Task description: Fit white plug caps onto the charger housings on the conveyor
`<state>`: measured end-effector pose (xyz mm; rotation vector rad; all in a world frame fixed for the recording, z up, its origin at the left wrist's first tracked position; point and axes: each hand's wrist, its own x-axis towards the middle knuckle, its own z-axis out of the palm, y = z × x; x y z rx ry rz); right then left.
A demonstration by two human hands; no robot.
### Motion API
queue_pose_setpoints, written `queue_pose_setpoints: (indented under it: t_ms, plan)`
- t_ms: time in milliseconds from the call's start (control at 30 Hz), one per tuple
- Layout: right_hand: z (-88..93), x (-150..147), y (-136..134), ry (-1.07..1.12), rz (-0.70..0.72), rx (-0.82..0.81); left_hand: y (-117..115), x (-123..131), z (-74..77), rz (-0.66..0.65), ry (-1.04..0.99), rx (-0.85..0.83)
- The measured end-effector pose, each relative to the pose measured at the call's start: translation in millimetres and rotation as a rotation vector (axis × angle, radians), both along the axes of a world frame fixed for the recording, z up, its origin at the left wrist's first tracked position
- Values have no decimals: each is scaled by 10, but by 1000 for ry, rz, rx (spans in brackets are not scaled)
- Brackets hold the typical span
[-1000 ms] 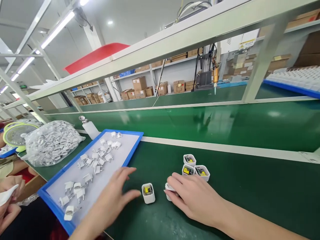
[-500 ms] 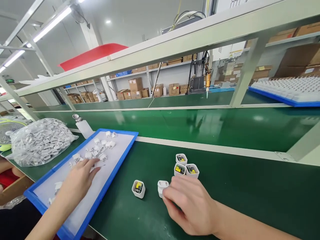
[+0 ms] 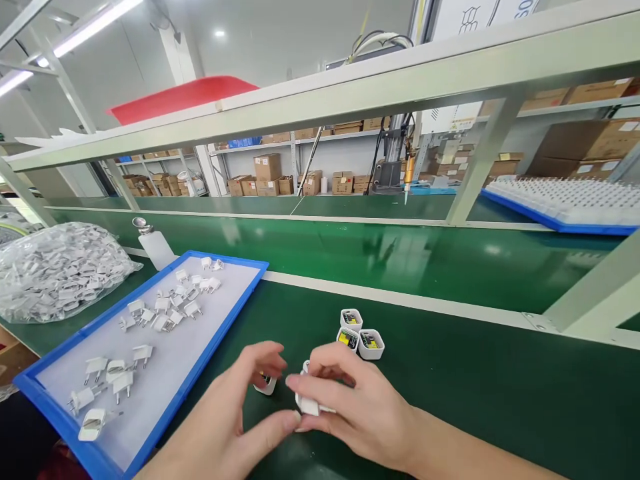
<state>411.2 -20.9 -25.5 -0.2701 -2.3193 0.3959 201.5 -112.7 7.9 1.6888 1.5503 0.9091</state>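
My right hand (image 3: 357,407) is closed on a white plug head (image 3: 309,405), pinched between thumb and fingers above the green bench. My left hand (image 3: 245,407) is beside it with fingers and thumb apart, the thumb tip right by the plug head; whether they touch I cannot tell. An open white charger housing (image 3: 267,385) stands partly hidden behind the left fingers. Just beyond my right hand, three more housings stand together, with yellow and black parts inside; one is the rear housing (image 3: 351,319). A white piece (image 3: 306,366) shows just behind the right fingertips, mostly covered.
To the left lies a blue-rimmed tray (image 3: 210,350) with several loose white plug heads (image 3: 123,383). Beyond it are a dispenser bottle (image 3: 156,247) and a clear bag of white parts (image 3: 65,270). A shelf frame (image 3: 480,157) crosses above the bench; a filled tray (image 3: 565,200) sits far right.
My left hand has left the tray and come across to my right hand. The right hand, earlier at a white two-pin plug on the bench, now shows a plug head in its fingers.
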Motion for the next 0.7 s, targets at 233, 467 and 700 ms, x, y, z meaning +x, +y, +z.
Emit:
queue_pose_setpoints:
  t_ms: [233,467,700]
  plan:
    - [76,-7,78,113,-16,-337,120,-141,-607,96,184,-41]
    - [263,-37,33,-112,-15,-696,40,80,-669,84,116,-67]
    - [446,-43,-14,-335,22,-281,-22,-1,-626,17,-84,-166]
